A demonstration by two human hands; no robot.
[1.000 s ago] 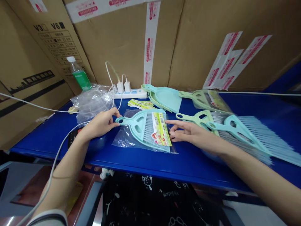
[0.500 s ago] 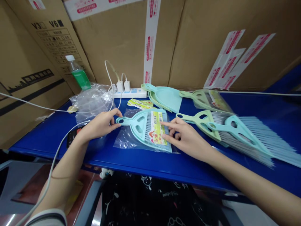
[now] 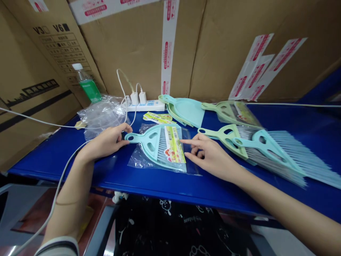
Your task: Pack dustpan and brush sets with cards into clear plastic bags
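A light-blue dustpan (image 3: 149, 145) lies flat on the blue table, with its matching brush (image 3: 161, 144) nested in it. Over the bristles sits a yellow-green label card (image 3: 174, 144). A clear plastic bag (image 3: 138, 161) spreads under and around the set; how much of the set is inside it I cannot tell. My left hand (image 3: 108, 144) pinches the ringed end of the handle between thumb and fingers. At the card's right edge is my right hand (image 3: 210, 156), index finger and thumb apart and pointing left, the other fingers curled, over the bag's right part.
More dustpans and brushes in green and blue (image 3: 271, 149) lie at the right. Stacked dustpans (image 3: 189, 108), loose label cards (image 3: 157, 117) and a power strip (image 3: 150, 106) are behind. Crumpled plastic bags (image 3: 102, 113), a bottle (image 3: 90, 89) and a white cable (image 3: 60, 188) are at the left.
My left hand has drawn the dustpan and brush a little to the left, with the label card. The bag's right part has barely moved, and more of it shows beyond the card.
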